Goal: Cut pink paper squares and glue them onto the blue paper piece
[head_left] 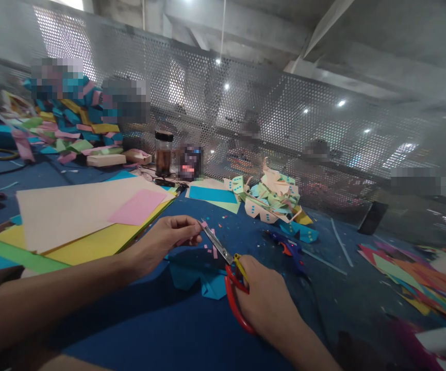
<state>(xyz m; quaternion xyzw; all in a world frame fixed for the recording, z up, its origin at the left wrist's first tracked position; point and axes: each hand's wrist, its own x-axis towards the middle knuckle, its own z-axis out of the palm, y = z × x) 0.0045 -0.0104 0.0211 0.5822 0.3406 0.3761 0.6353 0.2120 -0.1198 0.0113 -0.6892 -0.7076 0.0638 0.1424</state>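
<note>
My right hand [265, 296] grips a pair of scissors [218, 244] with red and yellow handles, their blades pointing up and to the left. At the blade tips my left hand [172, 234] is closed in a pinch around a small strip of pink paper [204, 224], mostly hidden by the fingers. Tiny pink paper scraps [214, 251] lie on the blue table under the blades. A folded blue paper shape [197, 278] lies just below the scissors, between my hands.
Coloured sheets [87, 211] are stacked at left, with a pile of folded paper blocks behind. A heap of cut paper pieces [273, 193], a blue glue gun [290, 250] and glue sticks [342, 242] are at right. A lidded jar [163, 154] stands near the perforated metal screen [215, 103].
</note>
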